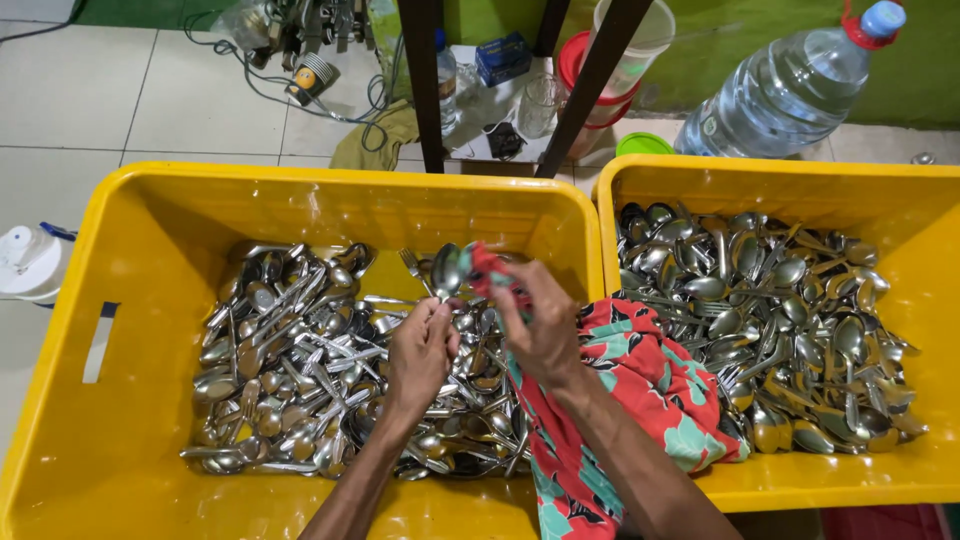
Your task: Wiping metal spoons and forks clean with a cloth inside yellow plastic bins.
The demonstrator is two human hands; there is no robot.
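My left hand grips the handle of a metal spoon, bowl up, over the left yellow crate. My right hand holds a red floral cloth bunched against the spoon's bowl. The cloth trails down over the rim between the two crates. Several spoons and forks lie heaped in the left crate under my hands.
The right yellow crate holds a heap of spoons. Beyond the crates stand a large water bottle, two dark table legs, a small bottle, plastic containers, cables and a white lid on the tiled floor.
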